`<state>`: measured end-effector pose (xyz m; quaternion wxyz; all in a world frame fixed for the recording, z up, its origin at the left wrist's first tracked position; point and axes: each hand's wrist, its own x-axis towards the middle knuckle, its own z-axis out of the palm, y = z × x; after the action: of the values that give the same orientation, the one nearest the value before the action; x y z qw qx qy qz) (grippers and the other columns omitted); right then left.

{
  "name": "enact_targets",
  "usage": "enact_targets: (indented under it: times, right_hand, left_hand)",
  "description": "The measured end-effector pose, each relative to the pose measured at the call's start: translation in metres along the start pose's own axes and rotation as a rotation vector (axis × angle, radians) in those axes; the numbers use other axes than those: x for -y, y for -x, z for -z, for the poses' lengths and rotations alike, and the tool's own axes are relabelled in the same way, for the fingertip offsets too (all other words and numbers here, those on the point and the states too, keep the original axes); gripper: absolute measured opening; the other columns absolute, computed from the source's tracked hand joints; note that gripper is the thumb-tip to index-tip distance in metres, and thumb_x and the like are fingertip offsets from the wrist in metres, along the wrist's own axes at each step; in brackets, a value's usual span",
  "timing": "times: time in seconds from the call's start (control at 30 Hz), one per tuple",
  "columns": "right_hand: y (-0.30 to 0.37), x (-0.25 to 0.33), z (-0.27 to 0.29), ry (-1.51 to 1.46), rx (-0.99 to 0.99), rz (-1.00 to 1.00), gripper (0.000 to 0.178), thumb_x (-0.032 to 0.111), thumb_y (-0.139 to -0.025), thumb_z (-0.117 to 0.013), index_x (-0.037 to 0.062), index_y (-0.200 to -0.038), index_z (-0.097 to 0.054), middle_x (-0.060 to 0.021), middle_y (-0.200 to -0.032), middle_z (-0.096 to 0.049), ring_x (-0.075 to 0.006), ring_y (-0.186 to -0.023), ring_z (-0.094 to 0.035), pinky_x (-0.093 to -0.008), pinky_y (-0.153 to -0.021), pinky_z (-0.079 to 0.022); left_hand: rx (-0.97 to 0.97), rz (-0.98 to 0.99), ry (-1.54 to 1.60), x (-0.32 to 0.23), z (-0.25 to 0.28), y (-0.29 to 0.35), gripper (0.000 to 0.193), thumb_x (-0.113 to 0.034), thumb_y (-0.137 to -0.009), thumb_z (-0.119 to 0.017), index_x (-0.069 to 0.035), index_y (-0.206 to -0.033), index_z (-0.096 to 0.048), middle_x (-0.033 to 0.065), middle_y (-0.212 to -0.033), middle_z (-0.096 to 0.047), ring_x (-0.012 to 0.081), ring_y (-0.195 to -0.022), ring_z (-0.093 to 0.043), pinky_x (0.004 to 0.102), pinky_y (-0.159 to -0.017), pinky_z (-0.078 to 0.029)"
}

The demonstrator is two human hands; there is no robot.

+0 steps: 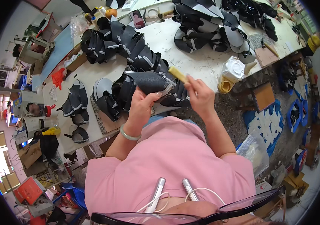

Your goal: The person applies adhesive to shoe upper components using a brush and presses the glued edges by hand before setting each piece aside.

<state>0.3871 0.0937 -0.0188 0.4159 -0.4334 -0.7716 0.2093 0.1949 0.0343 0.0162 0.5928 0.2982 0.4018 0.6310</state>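
My left hand [142,104] is closed on a dark grey shoe upper [147,81], thumb on its near edge. A whitish, wet-looking streak, like glue, runs along the upper's right end. In my right hand [200,95], thumb and fingers pinch a short, flat yellowish stick [178,74] that looks like a brush; its bristles cannot be made out. The stick is beside the upper's right end. More black and grey shoe uppers [108,98] lie just beyond and left of my left hand. To the right, a yellow-rimmed pot [225,85] stands at the table edge.
Piles of uppers [201,28] cover the far side of the white table [163,37]. A phone [137,18], a roll of tape [152,14] and an orange fruit [111,13] sit at the back. A hammer [270,48] lies right. Uppers [74,98] rest left; a stool [262,96] stands right.
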Motion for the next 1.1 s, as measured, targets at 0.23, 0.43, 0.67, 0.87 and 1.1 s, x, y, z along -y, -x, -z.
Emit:
enact_targets:
  times: [0.23,0.43,0.67,0.87,1.1]
  right_hand:
    - [-0.005,0.017,-0.003,-0.11,0.085,0.054,0.025,0.009,-0.084,-0.065,0.0039,-0.108,-0.065,-0.0097,-0.073,-0.059,-0.0261,-0.057,-0.057,-0.0339,-0.052,-0.045]
    - [-0.016,0.029,-0.005,-0.107,0.114,0.11,0.025,0.012,-0.087,-0.062,0.0039,-0.11,-0.065,-0.0096,-0.071,-0.057,-0.0258,-0.056,-0.055,-0.0334,-0.052,-0.043]
    - [-0.027,0.035,-0.015,-0.078,0.135,0.113,0.027,0.005,-0.083,-0.064,0.0036,-0.11,-0.065,-0.0107,-0.07,-0.057,-0.026,-0.056,-0.055,-0.0335,-0.052,-0.043]
    - [-0.038,-0.013,-0.036,0.093,0.123,0.03,0.027,0.01,-0.087,-0.062,0.0036,-0.112,-0.064,-0.012,-0.078,-0.061,-0.0259,-0.064,-0.059,-0.0339,-0.058,-0.046]
    - [-0.019,-0.041,-0.024,-0.241,0.268,-0.347,0.028,0.012,-0.093,-0.056,-0.0021,-0.117,-0.061,0.0017,-0.073,-0.054,-0.0044,-0.065,-0.046,-0.0206,-0.056,-0.036]
  left_hand:
    - [-0.048,0.174,0.262,-0.005,0.014,-0.007,0.033,-0.001,-0.082,-0.053,0.002,-0.115,-0.052,0.0108,-0.107,-0.062,0.0216,-0.099,-0.062,0.0343,-0.092,-0.048]
    - [-0.089,0.213,0.371,-0.002,0.033,-0.01,0.029,-0.006,-0.084,-0.05,0.001,-0.111,-0.057,0.0107,-0.105,-0.065,0.0199,-0.098,-0.063,0.035,-0.088,-0.05]
    - [-0.148,0.183,0.444,-0.004,0.046,-0.008,0.026,-0.007,-0.085,-0.05,-0.001,-0.108,-0.06,0.0083,-0.1,-0.066,0.0189,-0.093,-0.064,0.0354,-0.086,-0.051]
    - [-0.108,0.099,0.626,-0.017,0.072,-0.007,0.024,-0.009,-0.085,-0.052,0.0,-0.105,-0.062,0.0092,-0.102,-0.067,0.02,-0.095,-0.063,0.0362,-0.087,-0.05]
    - [-0.218,-0.386,0.675,-0.072,0.193,-0.013,0.033,-0.012,-0.09,-0.054,0.007,-0.117,-0.055,0.0164,-0.114,-0.063,0.0257,-0.105,-0.061,0.0378,-0.098,-0.046]
